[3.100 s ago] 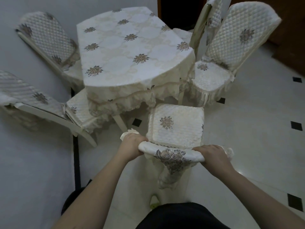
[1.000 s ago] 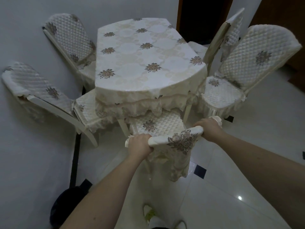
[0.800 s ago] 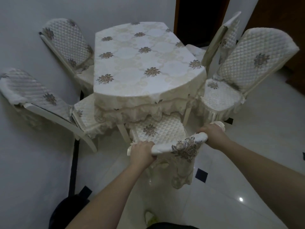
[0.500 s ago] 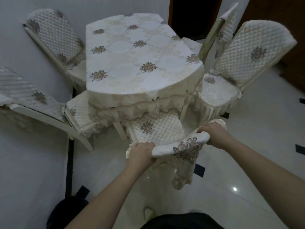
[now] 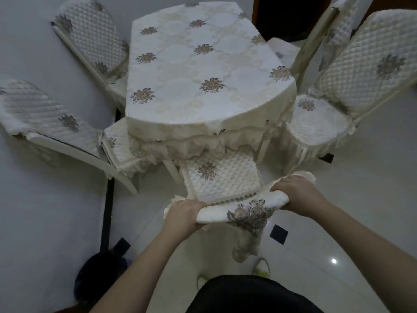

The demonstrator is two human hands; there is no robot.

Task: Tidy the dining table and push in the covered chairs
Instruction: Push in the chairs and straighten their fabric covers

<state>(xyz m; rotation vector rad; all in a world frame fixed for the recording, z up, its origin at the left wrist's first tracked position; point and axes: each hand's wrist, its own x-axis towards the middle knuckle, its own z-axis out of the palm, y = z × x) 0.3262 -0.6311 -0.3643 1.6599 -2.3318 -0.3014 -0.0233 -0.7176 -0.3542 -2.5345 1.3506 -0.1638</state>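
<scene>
Cream quilted-cover dining chair (image 5: pixel 220 180), nearest of the set: square padded seat with one grey-brown embroidered flower, scalloped trim at rear edge, front edge tucked just under the frilled hem of the cream floral tablecloth (image 5: pixel 203 71) over the worktop. Top rail wrapped in cream fabric bearing a large grey floral motif, lace flap hanging behind. Left hand (image 5: pixel 184 214) gripping left end of rail, fingers curled round it. Right hand (image 5: pixel 295 192) gripping right end likewise. Matching covered chairs (image 5: pixel 325 114) flanking both sides on pale tiled floor (image 5: pixel 372 211).
</scene>
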